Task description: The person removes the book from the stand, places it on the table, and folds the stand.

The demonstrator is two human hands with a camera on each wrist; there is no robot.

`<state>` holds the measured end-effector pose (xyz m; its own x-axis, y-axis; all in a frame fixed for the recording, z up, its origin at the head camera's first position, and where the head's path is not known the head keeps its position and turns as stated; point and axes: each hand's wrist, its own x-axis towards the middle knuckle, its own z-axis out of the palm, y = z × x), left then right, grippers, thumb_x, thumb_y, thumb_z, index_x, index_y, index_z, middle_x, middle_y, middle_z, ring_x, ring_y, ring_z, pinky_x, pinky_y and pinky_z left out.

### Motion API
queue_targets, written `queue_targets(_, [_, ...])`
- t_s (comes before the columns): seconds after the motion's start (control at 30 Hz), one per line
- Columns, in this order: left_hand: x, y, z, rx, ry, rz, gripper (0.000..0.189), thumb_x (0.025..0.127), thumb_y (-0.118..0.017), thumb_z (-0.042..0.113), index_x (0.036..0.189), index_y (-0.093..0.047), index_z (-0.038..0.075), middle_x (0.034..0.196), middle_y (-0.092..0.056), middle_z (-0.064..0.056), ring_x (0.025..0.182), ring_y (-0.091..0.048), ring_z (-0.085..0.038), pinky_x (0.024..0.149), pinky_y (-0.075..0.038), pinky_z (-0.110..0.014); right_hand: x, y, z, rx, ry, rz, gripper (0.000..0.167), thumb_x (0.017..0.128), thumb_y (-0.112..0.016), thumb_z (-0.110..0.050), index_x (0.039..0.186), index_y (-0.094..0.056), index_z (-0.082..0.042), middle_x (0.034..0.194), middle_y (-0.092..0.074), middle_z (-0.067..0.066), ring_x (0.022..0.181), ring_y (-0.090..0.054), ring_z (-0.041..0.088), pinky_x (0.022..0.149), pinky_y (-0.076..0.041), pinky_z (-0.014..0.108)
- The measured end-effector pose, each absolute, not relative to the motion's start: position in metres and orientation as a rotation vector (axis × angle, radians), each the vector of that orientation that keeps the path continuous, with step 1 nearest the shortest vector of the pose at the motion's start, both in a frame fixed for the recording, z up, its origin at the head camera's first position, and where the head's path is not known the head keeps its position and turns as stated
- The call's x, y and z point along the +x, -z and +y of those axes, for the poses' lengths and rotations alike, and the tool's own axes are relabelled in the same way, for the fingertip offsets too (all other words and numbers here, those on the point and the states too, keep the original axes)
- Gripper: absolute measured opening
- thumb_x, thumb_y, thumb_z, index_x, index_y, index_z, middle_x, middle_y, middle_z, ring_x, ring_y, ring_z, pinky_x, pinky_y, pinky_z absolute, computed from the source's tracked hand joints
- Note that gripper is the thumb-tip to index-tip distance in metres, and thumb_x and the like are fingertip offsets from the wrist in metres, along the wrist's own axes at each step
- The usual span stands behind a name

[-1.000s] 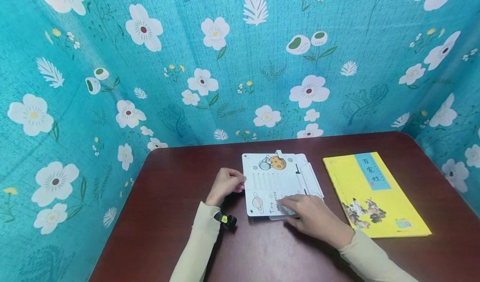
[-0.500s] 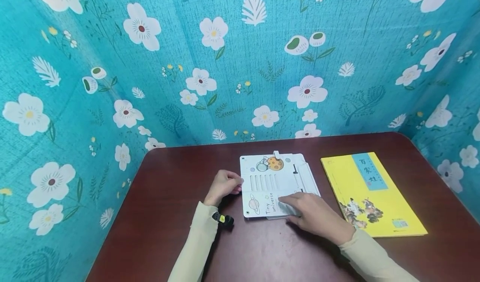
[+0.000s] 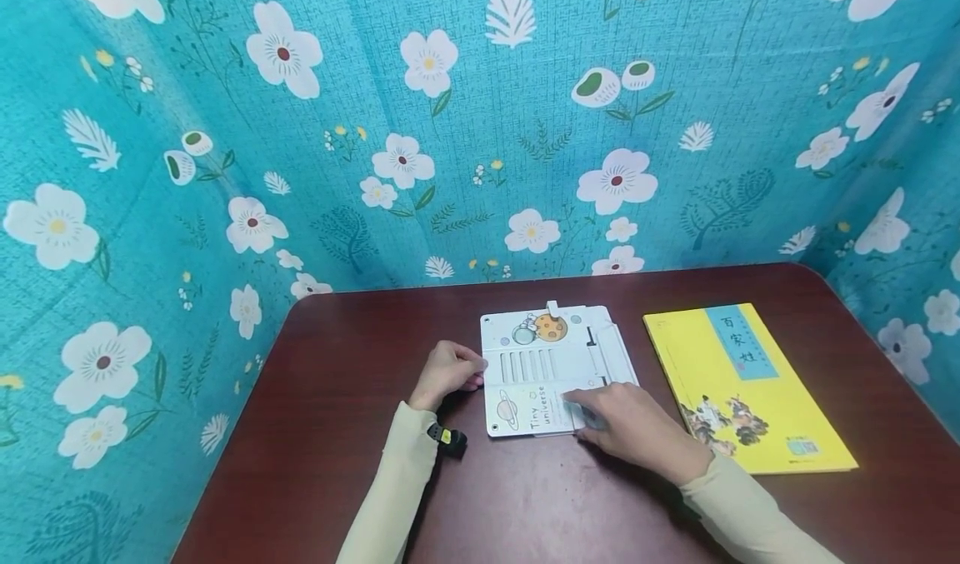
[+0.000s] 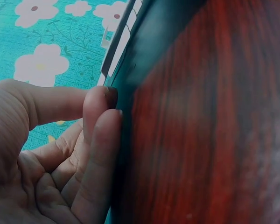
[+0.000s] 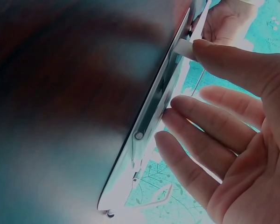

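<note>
A flat white pencil case [image 3: 532,366], printed with an astronaut, planets and "Tiny universe", lies on the table. My left hand [image 3: 448,372] pinches its left edge between thumb and forefinger, as the left wrist view shows up close. My right hand [image 3: 633,426] reaches over its near right part with fingers mostly straight and spread. In the right wrist view the right thumb [image 5: 214,55] presses against a small white tab [image 5: 183,49] at the case's near side. The other right fingertips hover close to its top face.
A yellow book [image 3: 738,389] with a blue title panel lies right of the pencil case, close to the right forearm. The dark red table [image 3: 360,356] ends at a teal flowered curtain [image 3: 465,114] behind and at both sides. A black band [image 3: 450,439] circles the left wrist.
The pale strip that stuck out from the case's near edge has slid further in under my right thumb. My left hand has stayed at the left edge.
</note>
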<state>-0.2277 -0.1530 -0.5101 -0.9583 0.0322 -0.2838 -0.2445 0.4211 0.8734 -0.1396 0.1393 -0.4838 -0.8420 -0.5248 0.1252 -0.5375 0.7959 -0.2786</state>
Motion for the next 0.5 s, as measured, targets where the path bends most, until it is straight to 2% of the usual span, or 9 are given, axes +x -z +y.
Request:
queue_targets(0.13, [-0.2294, 0.5094, -0.1538, -0.203, -1.547, 2.419, 0.015, 0.09, -0.072, 0.007, 0.097, -0.077, -0.005, 0.073, -0.071, -0.005, 0.059, -0.067, -0.007, 0.059, -0.061, -0.024, -0.1404, 0.4836, 0.1397, 0.87, -0.461, -2.932, 0.045, 0.078, -0.091, -0.023, 0.121, -0.077, -0.015, 0.104, -0.081, 0.003, 0.071, -0.055, 0.003, 0.065, -0.052, 0.027])
queue_targets(0.37, [-0.2297, 0.5079, -0.1537, -0.207, -1.515, 2.422, 0.017, 0.091, -0.073, 0.008, 0.101, -0.075, -0.006, 0.073, -0.071, -0.006, 0.06, -0.068, -0.008, 0.06, -0.062, -0.024, -0.1436, 0.4848, 0.1394, 0.886, -0.449, -2.91, 0.037, 0.079, -0.091, -0.022, 0.113, -0.079, -0.014, 0.095, -0.081, 0.002, 0.067, -0.056, 0.003, 0.062, -0.052, 0.028])
queue_targets(0.5, [-0.228, 0.5084, -0.154, -0.196, -1.506, 2.426, 0.017, 0.092, -0.074, 0.008, 0.101, -0.075, -0.006, 0.073, -0.071, -0.006, 0.06, -0.067, -0.008, 0.06, -0.062, -0.025, -0.1444, 0.4843, 0.1372, 0.874, -0.492, -2.94, 0.038, 0.078, -0.091, -0.02, 0.114, -0.079, -0.013, 0.099, -0.081, 0.003, 0.072, -0.06, 0.003, 0.065, -0.055, 0.028])
